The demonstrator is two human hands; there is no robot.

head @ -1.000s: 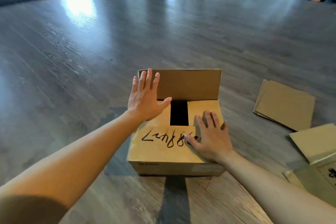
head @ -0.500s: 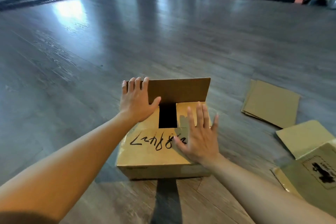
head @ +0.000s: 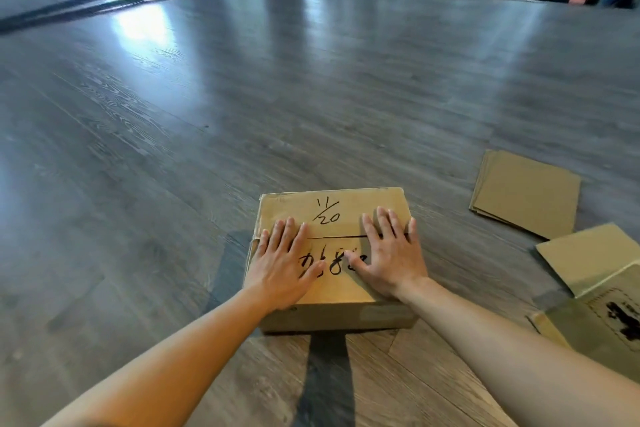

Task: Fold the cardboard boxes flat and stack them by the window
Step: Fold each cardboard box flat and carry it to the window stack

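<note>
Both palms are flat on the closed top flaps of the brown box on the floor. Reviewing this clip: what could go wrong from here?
1. The brown cardboard box with black handwriting is closed, not collapsed; pressing with the left hand and right hand may crush it unevenly.
2. The flaps meet at an unsealed seam, so they could give inward under the palms.
3. Flattened cardboard sheets lie scattered at right, not stacked, and could slip underfoot on the glossy grey wood floor.

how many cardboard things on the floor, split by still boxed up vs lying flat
Box still standing, both hands pressing its flaps: 1
Flat stack of cardboard: 1
Other flat cardboard pieces at right: 2
Total: 4
</note>
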